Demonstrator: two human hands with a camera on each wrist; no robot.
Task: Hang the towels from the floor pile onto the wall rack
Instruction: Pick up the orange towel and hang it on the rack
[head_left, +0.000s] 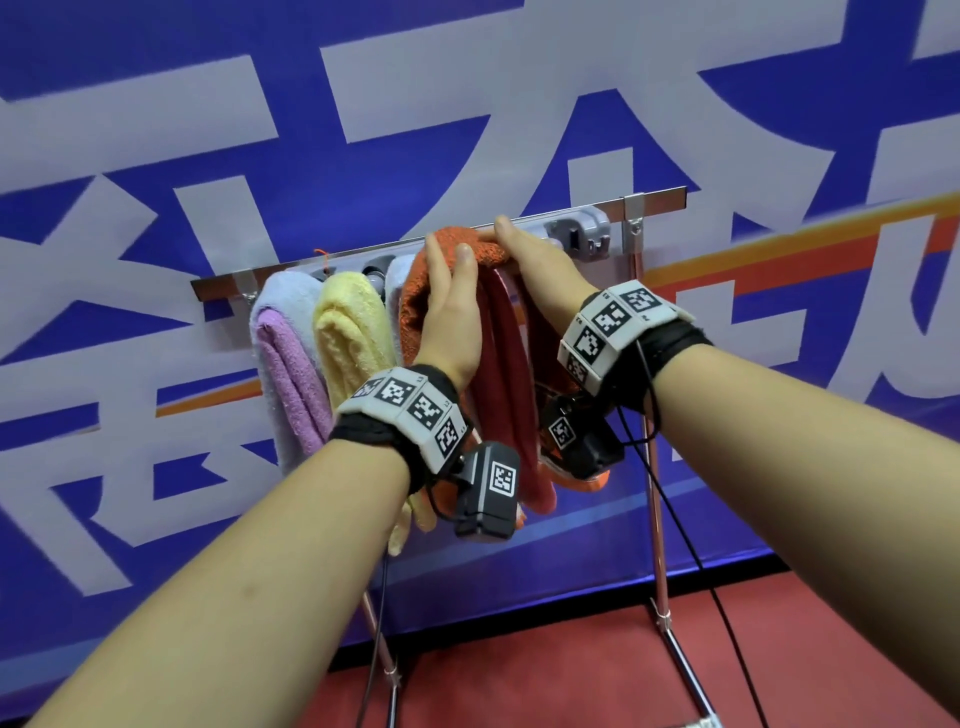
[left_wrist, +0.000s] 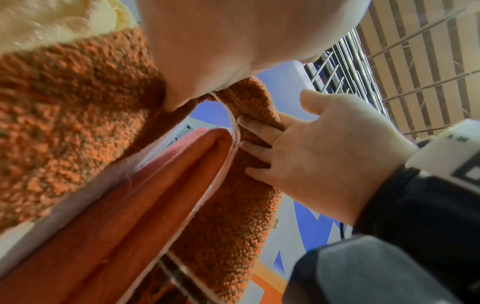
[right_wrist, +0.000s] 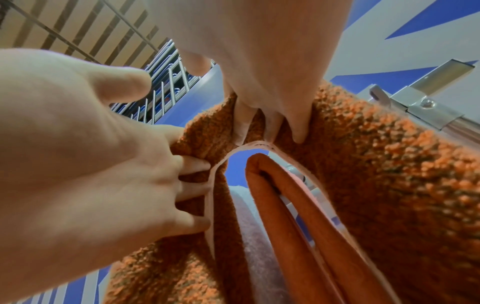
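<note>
A fuzzy orange towel (head_left: 415, 306) is draped over the wall rack (head_left: 660, 200), above a smooth red towel (head_left: 509, 374) that hangs on it. My left hand (head_left: 447, 270) grips the orange towel's left fold, fingers tucked into the cloth (right_wrist: 192, 164). At the top of the fold my right hand (head_left: 511, 244) holds the towel, thumb above and fingers under the cloth (left_wrist: 259, 127). White piping edges the orange towel (left_wrist: 228, 156). A purple towel (head_left: 291, 374) and a yellow towel (head_left: 348, 343) hang further left.
The rack stands on thin metal legs (head_left: 657, 519) against a blue banner wall (head_left: 467, 130). A grey hook block (head_left: 582, 234) sits free at the rail's right end. Red floor (head_left: 571, 675) lies below. Black cables hang from both wristbands.
</note>
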